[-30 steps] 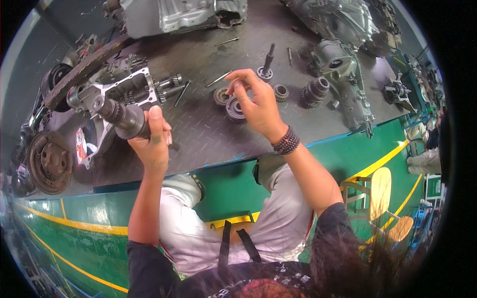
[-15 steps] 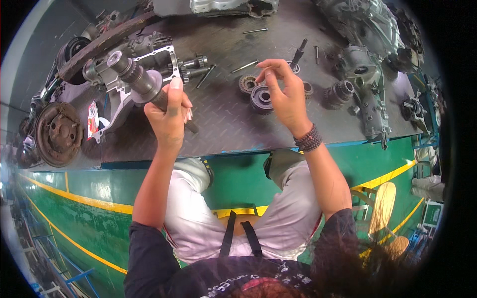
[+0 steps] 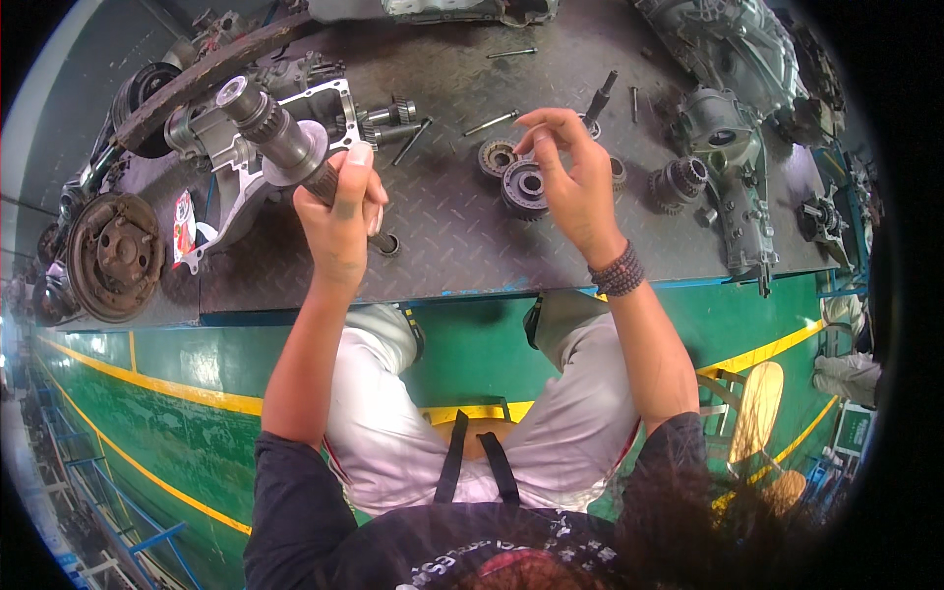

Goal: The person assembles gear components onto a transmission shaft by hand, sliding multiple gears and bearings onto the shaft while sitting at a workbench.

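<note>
While the left hand (image 3: 339,211) fists around the splined gear shaft (image 3: 280,143), it looks heavy, rigid, oily; grip mid-shaft. Right hand (image 3: 575,187) hovers over the gear hub (image 3: 524,187), fingertips pinched, contents unclear.

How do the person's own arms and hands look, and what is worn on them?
Both hands, the left hand and the right hand, are bare, with no gloves. Short dark sleeves end above the elbows. A dark beaded bracelet circles the right wrist.

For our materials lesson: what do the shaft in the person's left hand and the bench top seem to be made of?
Shaft: probably steel, grey with a dull machined sheen and cut splines. Bench top: likely steel tread plate, dark, with a raised diamond pattern and worn, oily patches.
</note>
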`<act>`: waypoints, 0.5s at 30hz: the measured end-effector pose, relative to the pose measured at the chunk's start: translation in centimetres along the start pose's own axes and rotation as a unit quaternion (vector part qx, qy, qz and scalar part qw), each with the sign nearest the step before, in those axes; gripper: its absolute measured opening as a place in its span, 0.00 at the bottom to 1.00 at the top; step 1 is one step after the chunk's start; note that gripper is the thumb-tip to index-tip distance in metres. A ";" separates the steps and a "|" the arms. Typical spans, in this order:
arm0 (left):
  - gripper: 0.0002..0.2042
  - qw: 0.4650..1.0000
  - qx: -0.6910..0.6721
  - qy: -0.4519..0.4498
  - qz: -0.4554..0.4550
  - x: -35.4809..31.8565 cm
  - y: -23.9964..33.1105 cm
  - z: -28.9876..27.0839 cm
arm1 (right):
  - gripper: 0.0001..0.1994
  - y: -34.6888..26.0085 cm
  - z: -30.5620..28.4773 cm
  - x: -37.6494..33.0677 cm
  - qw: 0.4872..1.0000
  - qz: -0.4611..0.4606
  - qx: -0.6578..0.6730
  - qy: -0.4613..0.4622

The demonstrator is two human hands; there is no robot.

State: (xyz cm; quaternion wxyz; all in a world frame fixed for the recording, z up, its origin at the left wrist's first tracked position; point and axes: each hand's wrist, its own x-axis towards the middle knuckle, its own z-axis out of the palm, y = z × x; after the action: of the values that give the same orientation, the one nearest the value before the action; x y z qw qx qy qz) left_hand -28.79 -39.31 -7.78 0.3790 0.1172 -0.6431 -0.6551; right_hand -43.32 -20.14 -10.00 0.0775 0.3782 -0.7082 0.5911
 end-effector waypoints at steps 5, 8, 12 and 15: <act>0.23 0.955 -0.097 -0.250 -0.124 1.4 -2.3 -2.5 | 0.07 0.4 -0.7 0.4 1.000 -0.010 -0.001 0.027; 0.23 0.956 -0.119 -0.231 -0.139 1.3 -3.7 -2.5 | 0.07 0.8 -0.5 0.5 0.999 -0.017 -0.009 0.039; 0.22 0.967 -0.144 -0.183 -0.106 1.1 -3.8 -1.2 | 0.07 0.2 -1.1 0.2 1.000 -0.005 -0.017 0.025; 0.20 0.966 -0.165 -0.182 -0.083 1.3 -4.5 -1.5 | 0.07 -0.1 -0.5 0.6 1.000 0.001 -0.020 0.023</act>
State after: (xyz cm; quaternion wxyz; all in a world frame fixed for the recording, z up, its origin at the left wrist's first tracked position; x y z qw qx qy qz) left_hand -30.28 -41.79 -11.74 0.2139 -0.0158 -0.5721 -0.7916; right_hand -43.88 -19.92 -9.44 0.1009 0.3624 -0.7184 0.5851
